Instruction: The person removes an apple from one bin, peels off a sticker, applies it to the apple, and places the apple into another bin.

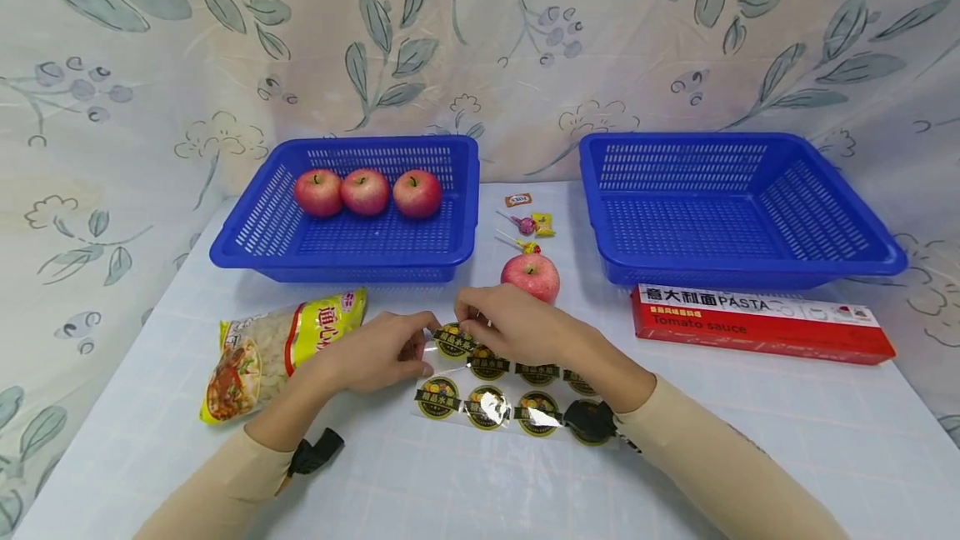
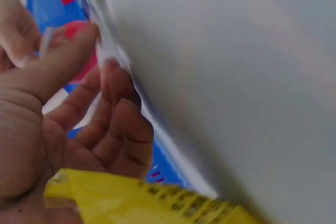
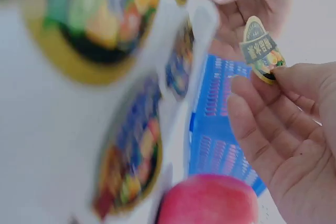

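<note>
A clear sheet of round black-and-gold fruit stickers (image 1: 487, 407) lies at the table's middle, slightly lifted at its left end. My left hand (image 1: 386, 352) pinches its upper left corner between thumb and fingers. Above the sheet, my right hand (image 1: 517, 323) pinches one sticker (image 3: 262, 51) by its edge, between thumb and forefinger. In the right wrist view that sticker stands tilted and apart from the sheet (image 3: 131, 145), which looks blurred. A loose red apple (image 1: 531, 276) sits just behind my right hand.
Three apples (image 1: 365, 192) are in the left blue basket (image 1: 345, 261); another blue basket (image 1: 750, 261) stands right. Wrapped candies and lollipops (image 1: 527, 226) lie between them. A yellow snack bag (image 1: 281, 352) lies beside my left forearm, a red pasta box (image 1: 761, 327) at right.
</note>
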`<state>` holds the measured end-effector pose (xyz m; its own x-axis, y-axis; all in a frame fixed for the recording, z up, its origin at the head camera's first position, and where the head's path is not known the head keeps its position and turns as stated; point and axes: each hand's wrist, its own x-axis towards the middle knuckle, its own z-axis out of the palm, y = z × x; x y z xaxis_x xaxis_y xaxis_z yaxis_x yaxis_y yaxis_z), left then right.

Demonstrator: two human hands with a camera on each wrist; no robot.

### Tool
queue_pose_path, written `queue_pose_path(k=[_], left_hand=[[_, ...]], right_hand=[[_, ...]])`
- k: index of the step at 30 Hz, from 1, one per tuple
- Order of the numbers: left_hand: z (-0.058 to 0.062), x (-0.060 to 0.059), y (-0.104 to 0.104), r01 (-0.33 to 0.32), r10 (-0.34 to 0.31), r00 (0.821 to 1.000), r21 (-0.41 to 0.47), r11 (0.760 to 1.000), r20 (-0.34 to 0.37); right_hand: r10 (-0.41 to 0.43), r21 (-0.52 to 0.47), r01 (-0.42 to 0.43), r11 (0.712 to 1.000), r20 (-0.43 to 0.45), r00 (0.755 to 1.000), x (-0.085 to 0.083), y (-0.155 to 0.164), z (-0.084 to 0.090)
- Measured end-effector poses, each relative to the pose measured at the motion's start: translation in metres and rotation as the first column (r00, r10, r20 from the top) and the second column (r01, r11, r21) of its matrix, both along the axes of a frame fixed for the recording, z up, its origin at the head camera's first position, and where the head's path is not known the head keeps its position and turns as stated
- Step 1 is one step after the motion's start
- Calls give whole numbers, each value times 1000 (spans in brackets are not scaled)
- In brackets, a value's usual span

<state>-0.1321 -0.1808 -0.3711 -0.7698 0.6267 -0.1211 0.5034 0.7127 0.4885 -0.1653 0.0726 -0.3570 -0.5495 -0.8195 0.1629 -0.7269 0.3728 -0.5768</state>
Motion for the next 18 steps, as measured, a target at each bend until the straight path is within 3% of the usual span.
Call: queue_pose_path(k=[4, 7, 11, 18], left_hand=[[5, 0, 5, -16, 16, 999, -7, 1000, -29], [10, -1, 13, -13, 16, 999, 93, 996, -31], [11, -6, 28, 18, -2, 998, 233, 972, -68], [9, -17, 58, 24, 25, 991, 352, 936, -134]], right_hand=[[-20, -13, 19, 1000, -15, 1000, -1, 13, 6], [-35, -24, 34, 999, -35, 999, -3, 24, 8], [-59, -59, 55, 997, -60, 996, -5, 39, 8], [-101, -39, 98, 994, -58, 993, -6, 58, 10]])
